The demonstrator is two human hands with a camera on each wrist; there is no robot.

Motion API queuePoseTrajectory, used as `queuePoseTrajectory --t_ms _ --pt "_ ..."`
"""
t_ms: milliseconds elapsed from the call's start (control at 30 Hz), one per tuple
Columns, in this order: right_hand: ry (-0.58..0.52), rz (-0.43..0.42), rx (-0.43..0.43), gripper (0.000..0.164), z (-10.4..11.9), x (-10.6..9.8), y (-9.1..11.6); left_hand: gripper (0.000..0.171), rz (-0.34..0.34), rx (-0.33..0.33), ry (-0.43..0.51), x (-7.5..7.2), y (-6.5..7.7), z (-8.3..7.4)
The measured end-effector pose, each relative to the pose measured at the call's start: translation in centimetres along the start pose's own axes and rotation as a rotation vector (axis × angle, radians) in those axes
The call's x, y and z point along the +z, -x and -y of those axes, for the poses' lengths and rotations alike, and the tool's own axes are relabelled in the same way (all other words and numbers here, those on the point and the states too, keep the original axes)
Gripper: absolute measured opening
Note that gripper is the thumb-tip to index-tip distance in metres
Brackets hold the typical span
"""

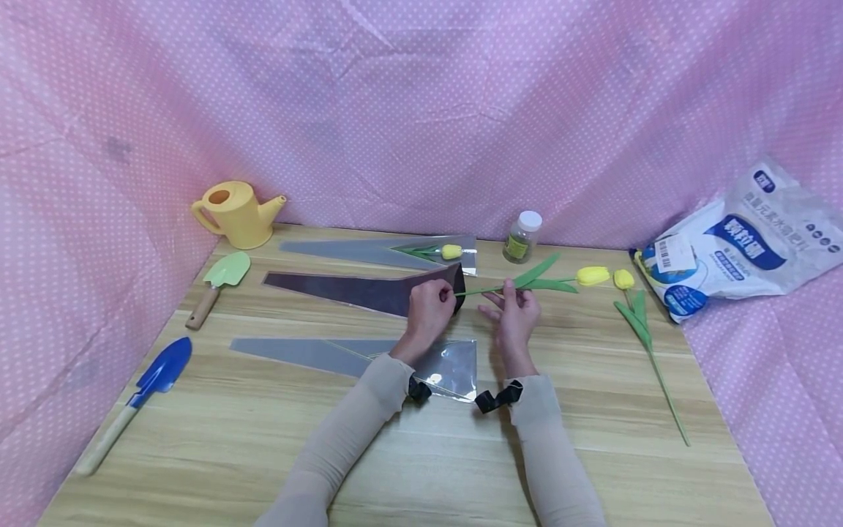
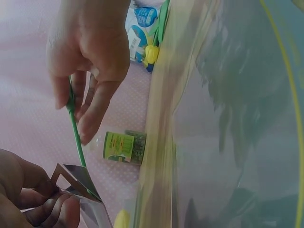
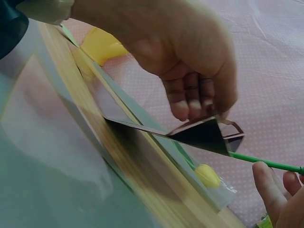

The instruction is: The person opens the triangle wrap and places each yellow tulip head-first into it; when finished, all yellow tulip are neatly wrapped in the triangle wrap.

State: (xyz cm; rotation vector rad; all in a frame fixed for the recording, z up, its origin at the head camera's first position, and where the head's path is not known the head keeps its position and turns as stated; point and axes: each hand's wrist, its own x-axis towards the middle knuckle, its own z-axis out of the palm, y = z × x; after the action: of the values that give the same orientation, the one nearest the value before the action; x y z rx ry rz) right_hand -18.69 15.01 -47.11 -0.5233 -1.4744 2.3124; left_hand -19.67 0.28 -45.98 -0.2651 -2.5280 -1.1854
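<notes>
My left hand [image 1: 426, 311] pinches the open mouth of a dark flower sleeve [image 1: 342, 289], lifting its edge off the table. My right hand [image 1: 516, 320] holds an artificial yellow tulip [image 1: 593, 276] near its leaves, the bloom pointing right. The green stem [image 3: 266, 163] runs left, its end just inside the sleeve's mouth in the right wrist view. Behind lies a clear sleeve [image 1: 329, 250] with another yellow tulip [image 1: 451, 252] inside. A further clear sleeve [image 1: 283, 350] lies in front, partly under my left forearm. At the right, a loose yellow tulip [image 1: 648, 337] rests on the wood.
At the back left stands a yellow watering can [image 1: 244, 216], with a green trowel [image 1: 220, 285] and a blue trowel [image 1: 154, 380] nearer. A small white-capped jar [image 1: 522, 238] is at the back. A large white-and-blue bag [image 1: 731, 252] leans at the right against pink cloth [image 1: 421, 110].
</notes>
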Motion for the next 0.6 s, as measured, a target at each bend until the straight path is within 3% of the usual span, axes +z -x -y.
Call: queuePoseTrajectory --t_ms 300,600 --pt "0.043 0.016 0.033 0.031 0.4 -0.1 0.2 0.01 -0.008 -0.001 -0.007 0.0 0.0 0.0" --pt "0.045 -0.011 0.014 0.019 1.4 -1.1 -0.2 0.011 -0.007 -0.004 -0.013 -0.1 0.0 0.1"
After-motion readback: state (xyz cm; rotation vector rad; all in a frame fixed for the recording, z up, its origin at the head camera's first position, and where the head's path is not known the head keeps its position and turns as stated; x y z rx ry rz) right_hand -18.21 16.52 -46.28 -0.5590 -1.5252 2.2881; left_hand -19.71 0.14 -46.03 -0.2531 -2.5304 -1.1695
